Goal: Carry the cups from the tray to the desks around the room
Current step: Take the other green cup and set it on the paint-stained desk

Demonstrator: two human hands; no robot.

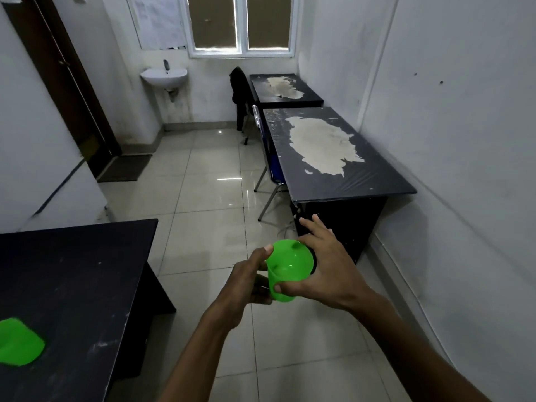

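Note:
A bright green plastic cup point(287, 266) is held upright over the tiled floor in the middle of the view. My left hand point(246, 281) grips its left side, thumb at the rim. My right hand point(322, 268) wraps the right side, thumb low on the cup wall and fingers spread behind it. A second green cup point(18, 342) rests on the dark desk point(81, 285) at the lower left, partly cut off by the frame edge. A worn black desk point(362, 181) stands ahead on the right along the wall. No tray is in view.
A second black desk point(258, 82) sits farther back under the window, with a dark jacket over a chair point(239, 88). A blue chair point(271, 158) is tucked at the nearer desk. A wall sink point(164, 76) and a brown door point(72, 91) are on the left.

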